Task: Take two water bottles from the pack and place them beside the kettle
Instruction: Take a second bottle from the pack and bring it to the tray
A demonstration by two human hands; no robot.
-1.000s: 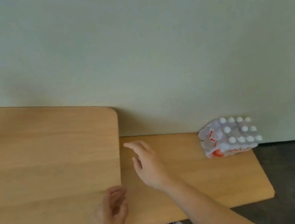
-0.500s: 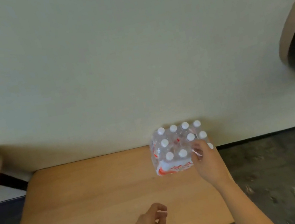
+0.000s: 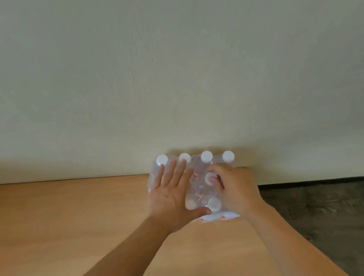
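A shrink-wrapped pack of water bottles (image 3: 198, 183) with white caps stands on the wooden bench (image 3: 71, 230), against the wall at the bench's right end. My left hand (image 3: 172, 198) lies flat on the pack's left side, fingers spread over the caps. My right hand (image 3: 234, 189) is curled over the pack's right side, its fingers closed around a bottle cap (image 3: 210, 178) in the middle row. The kettle is out of view.
A pale wall (image 3: 163, 68) rises right behind the pack. Dark floor (image 3: 348, 218) lies to the right, past the bench's right edge. The bench top stretches away to the left.
The view has swung right and closer to the pack. My left hand has come up from below and landed flat on the pack. My right hand has curled over the caps.
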